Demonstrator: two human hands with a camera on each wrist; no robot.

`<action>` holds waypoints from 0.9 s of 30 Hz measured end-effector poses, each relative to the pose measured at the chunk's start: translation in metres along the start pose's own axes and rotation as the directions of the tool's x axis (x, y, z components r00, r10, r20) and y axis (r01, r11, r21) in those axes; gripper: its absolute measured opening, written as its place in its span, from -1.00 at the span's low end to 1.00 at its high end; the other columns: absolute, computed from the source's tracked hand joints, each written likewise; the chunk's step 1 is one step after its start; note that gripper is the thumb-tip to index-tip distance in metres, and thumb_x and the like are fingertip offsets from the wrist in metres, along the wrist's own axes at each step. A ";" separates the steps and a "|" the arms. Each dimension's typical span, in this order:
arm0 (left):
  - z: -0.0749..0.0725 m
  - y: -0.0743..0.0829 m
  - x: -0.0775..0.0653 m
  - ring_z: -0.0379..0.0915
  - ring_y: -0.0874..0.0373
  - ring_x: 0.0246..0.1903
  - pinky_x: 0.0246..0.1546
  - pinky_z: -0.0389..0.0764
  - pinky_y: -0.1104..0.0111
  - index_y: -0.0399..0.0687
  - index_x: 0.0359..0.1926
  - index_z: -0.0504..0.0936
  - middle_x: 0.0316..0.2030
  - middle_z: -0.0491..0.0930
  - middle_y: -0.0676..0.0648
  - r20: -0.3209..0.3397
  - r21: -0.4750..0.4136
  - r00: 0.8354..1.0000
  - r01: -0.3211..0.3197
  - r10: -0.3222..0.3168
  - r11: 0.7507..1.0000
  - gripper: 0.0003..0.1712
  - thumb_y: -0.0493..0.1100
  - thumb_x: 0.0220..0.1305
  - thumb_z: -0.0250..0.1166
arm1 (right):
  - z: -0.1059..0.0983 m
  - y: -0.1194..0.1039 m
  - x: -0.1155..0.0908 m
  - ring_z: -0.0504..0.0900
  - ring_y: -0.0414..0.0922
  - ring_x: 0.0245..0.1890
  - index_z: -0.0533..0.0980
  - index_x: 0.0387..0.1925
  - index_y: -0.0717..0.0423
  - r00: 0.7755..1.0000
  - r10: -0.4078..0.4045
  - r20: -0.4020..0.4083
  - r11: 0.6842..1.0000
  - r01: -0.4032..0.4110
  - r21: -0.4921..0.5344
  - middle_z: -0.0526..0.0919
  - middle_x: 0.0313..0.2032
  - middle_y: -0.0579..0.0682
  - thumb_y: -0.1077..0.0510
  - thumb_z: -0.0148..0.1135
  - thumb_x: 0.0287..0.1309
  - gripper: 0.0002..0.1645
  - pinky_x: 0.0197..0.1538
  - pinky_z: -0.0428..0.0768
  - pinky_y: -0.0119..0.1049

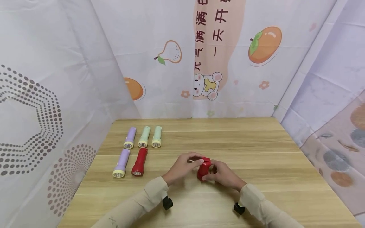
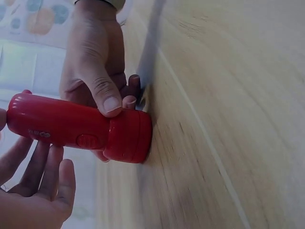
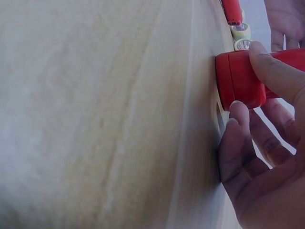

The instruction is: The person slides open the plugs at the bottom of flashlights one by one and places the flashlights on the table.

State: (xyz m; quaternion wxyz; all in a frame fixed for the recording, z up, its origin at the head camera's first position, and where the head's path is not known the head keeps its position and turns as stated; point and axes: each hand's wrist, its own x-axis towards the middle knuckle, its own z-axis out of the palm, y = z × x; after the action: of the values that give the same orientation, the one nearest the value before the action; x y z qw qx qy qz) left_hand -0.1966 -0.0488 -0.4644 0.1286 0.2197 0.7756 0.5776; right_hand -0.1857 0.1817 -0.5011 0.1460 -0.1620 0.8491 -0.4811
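Observation:
A red flashlight (image 1: 203,172) stands upright on the wooden table, its wide lens end down against the tabletop. At its upper tail end is my left hand (image 1: 182,166), thumb on the top edge and fingers behind. My right hand (image 1: 225,175) grips it from the other side, lower down. In the left wrist view, the right thumb presses on the flashlight (image 2: 62,119) near its head, and left fingers (image 2: 43,167) lie along the body by the switch side. The right wrist view shows the right thumb and fingertips around the wide head (image 3: 238,78); the lens is hidden.
Another red flashlight (image 1: 139,163) lies at the left of the table (image 1: 242,142), beside a purple one (image 1: 122,161). Behind them lie a second purple flashlight (image 1: 130,136) and two pale green ones (image 1: 144,135). Patterned curtains (image 1: 159,104) enclose the back and sides.

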 end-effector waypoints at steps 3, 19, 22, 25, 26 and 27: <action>-0.002 0.001 0.001 0.58 0.15 -0.05 0.07 0.57 0.12 0.18 0.07 0.73 -0.01 0.70 0.16 0.023 -0.044 0.999 0.024 -0.023 0.999 -0.74 0.06 0.46 0.31 | 0.000 0.000 0.000 0.52 -0.10 -0.44 0.62 0.00 0.02 1.000 -0.012 -0.002 1.000 0.012 -0.004 0.60 -0.37 -0.01 -0.04 0.60 0.07 -0.50 -0.44 0.52 -0.33; -0.006 0.004 0.005 0.56 0.14 -0.03 0.03 0.57 0.16 0.21 0.11 0.73 0.00 0.69 0.19 0.075 -0.031 0.995 0.061 -0.059 0.998 -0.70 0.10 0.45 0.31 | 0.001 0.001 -0.001 0.49 -0.09 -0.35 0.60 0.01 0.02 1.000 -0.025 -0.008 1.000 0.025 -0.008 0.61 -0.32 -0.04 -0.03 0.60 0.08 -0.50 -0.37 0.48 -0.34; -0.009 0.004 0.007 0.56 0.15 -0.03 0.02 0.58 0.17 0.22 0.10 0.73 -0.01 0.69 0.20 0.090 -0.012 0.993 0.073 -0.071 0.997 -0.70 0.11 0.44 0.32 | 0.000 0.000 -0.001 0.49 -0.09 -0.36 0.60 0.00 0.02 1.000 -0.023 -0.008 1.000 0.023 -0.006 0.60 -0.32 -0.04 -0.03 0.60 0.08 -0.50 -0.37 0.48 -0.34; -0.011 0.006 0.010 0.55 0.15 -0.03 0.04 0.57 0.15 0.20 0.07 0.74 -0.03 0.69 0.18 0.098 -0.015 0.991 0.089 -0.088 0.996 -0.71 0.10 0.42 0.34 | 0.000 0.000 -0.001 0.49 -0.09 -0.36 0.60 0.00 0.01 1.000 -0.021 -0.007 1.000 0.021 -0.003 0.61 -0.32 -0.04 -0.03 0.60 0.08 -0.51 -0.38 0.49 -0.34; -0.011 0.007 0.010 0.55 0.16 -0.02 0.06 0.55 0.14 0.19 0.06 0.74 -0.04 0.69 0.17 0.099 -0.017 0.991 0.095 -0.093 0.995 -0.72 0.09 0.42 0.35 | 0.000 0.001 -0.001 0.49 -0.09 -0.36 0.60 0.00 0.02 1.000 -0.023 -0.007 1.000 0.023 -0.003 0.61 -0.32 -0.04 -0.03 0.60 0.08 -0.50 -0.38 0.48 -0.34; -0.011 0.007 0.011 0.54 0.16 -0.02 0.07 0.53 0.14 0.19 0.04 0.74 -0.05 0.69 0.16 0.099 -0.021 0.990 0.100 -0.097 0.995 -0.73 0.08 0.41 0.35 | 0.000 0.001 0.000 0.49 -0.09 -0.36 0.60 0.00 0.02 1.000 -0.024 -0.006 1.000 0.024 -0.002 0.61 -0.32 -0.04 -0.03 0.60 0.08 -0.50 -0.38 0.48 -0.34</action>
State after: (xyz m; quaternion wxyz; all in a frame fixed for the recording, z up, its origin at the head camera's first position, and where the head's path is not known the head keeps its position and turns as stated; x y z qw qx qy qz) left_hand -0.2097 -0.0510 -0.4541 0.1977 0.2076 0.7708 0.5690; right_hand -0.1853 0.1822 -0.5023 0.1377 -0.1707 0.8480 -0.4824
